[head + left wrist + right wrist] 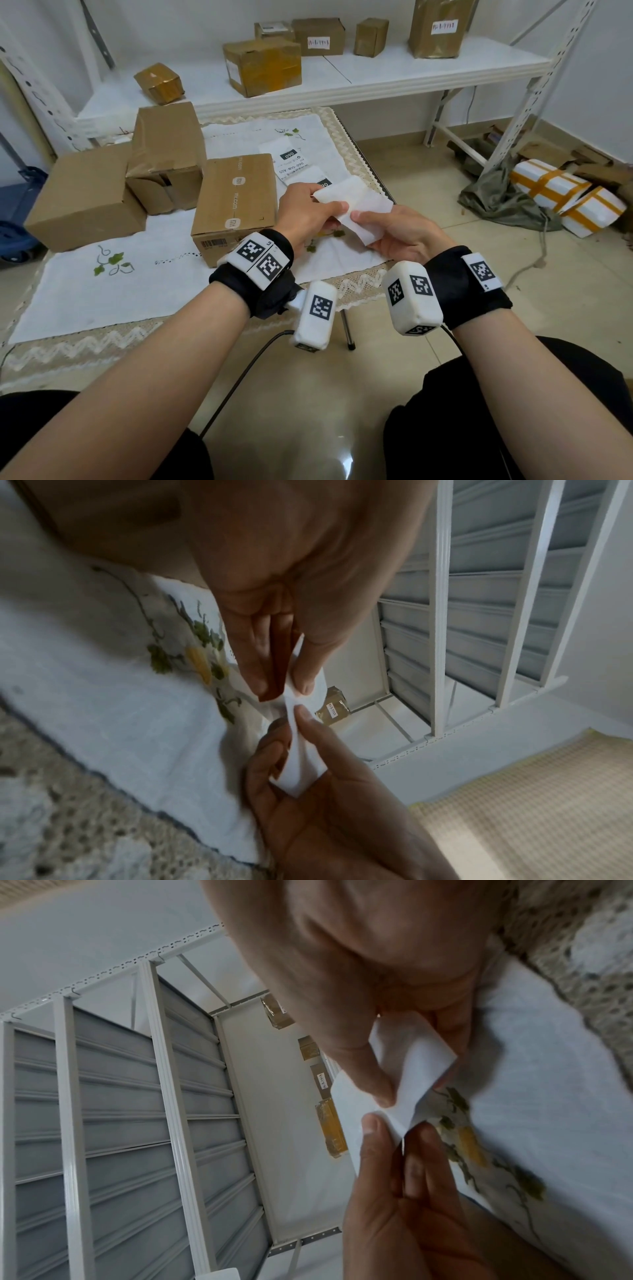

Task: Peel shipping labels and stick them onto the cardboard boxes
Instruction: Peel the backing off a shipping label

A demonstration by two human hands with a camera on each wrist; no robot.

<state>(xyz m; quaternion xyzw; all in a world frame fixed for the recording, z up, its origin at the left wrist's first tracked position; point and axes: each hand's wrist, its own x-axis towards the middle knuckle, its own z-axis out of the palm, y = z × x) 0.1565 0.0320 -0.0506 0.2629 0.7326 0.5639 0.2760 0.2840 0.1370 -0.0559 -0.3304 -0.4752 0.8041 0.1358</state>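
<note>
The left hand (305,209) and the right hand (394,233) are raised together above the near right part of the table (85,342), and a white rectangular paper shipping label (356,205) is held between them, blank side up. Its near left edge is pinched between the thumb and fingers of the left hand, while its near right corner is pinched by the thumb and fingers of the right hand. In the left wrist view the sheet is seen edge-on, bent between the two thumbs (304,666). Whether the label has been parted from its backing cannot be told.

The table is covered by a white cloth embroidered with green leaves (113,284), laid over a beige lace cover. A brown cardboard box sealed with printed white tape (236,202) stands just left of the hands. Two larger plain brown cardboard boxes (89,195) are set further left, one leaning on the other. More printed white labels (291,161) lie flat on the cloth beyond the hands. Behind the table, several taped brown boxes (263,65) are lined up on a white metal shelf (428,72), some bearing small white labels.
</note>
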